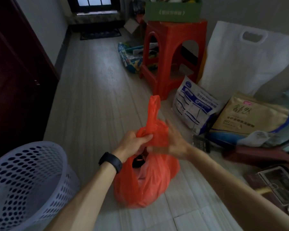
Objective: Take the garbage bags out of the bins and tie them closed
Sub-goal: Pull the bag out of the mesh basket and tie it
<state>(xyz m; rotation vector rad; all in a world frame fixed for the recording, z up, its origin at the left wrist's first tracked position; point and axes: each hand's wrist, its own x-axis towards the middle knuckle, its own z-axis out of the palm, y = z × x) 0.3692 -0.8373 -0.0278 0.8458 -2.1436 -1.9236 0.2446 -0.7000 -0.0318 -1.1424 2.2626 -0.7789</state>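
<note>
An orange plastic garbage bag (pixel 147 182) stands on the floor in front of me, filled, with a gap at its top showing dark contents. My left hand (pixel 133 143), with a black band on the wrist, grips one of the bag's handles. My right hand (pixel 174 142) is blurred and pressed against the other side of the bag's neck, fingers around the plastic. One handle loop (pixel 153 107) sticks straight up above both hands. A white perforated bin (pixel 23 180) stands empty at the lower left, beside the bag.
A red plastic stool (pixel 172 54) carrying a green box (pixel 173 10) stands ahead on the right. White and tan packages (pixel 193 105) and a big white bag (pixel 244 60) lean along the right wall. A dark wooden door (pixel 15 80) lines the left.
</note>
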